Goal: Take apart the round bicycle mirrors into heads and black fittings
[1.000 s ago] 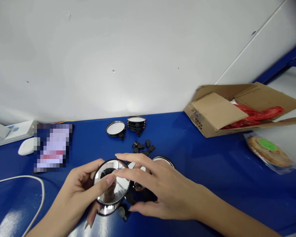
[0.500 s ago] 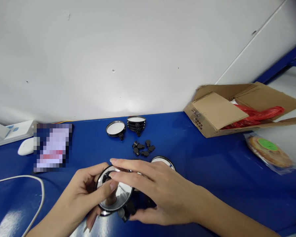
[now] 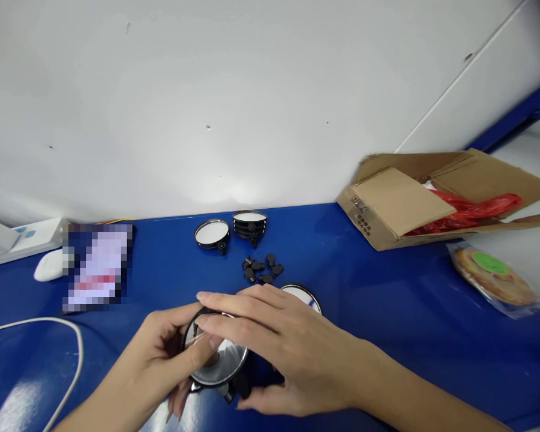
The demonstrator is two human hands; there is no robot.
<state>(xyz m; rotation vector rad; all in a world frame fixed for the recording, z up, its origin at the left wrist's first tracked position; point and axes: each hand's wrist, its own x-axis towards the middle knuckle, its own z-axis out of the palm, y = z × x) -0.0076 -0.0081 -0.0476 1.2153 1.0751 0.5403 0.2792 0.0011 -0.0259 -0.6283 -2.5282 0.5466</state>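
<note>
Between both hands is a small round mirror (image 3: 227, 363) with a black rim, its glass facing up. A second shiny rim shows beneath it, so there may be more than one. My left hand (image 3: 166, 348) is closed on its left side, thumb lying over the glass. My right hand (image 3: 292, 351) reaches across from the right, fingertips on the upper rim and thumb by the black mount (image 3: 240, 384) at the lower edge. Another round mirror (image 3: 303, 295) lies partly hidden behind my right hand. Several small black mount pieces (image 3: 261, 268) lie loose beyond the hands.
Toward the wall sit a round mirror (image 3: 211, 233) and a stack of mirrors (image 3: 250, 227). An opened cardboard box (image 3: 400, 204) with red plastic is at right, near a wrapped round item (image 3: 495, 276). At left are a phone-like screen (image 3: 96, 264), a white mouse (image 3: 51, 266) and a white cable (image 3: 78, 354).
Both hands and the held mirror have shifted slightly right. My right thumb still rests by the mount, and the other things on the table stay put.
</note>
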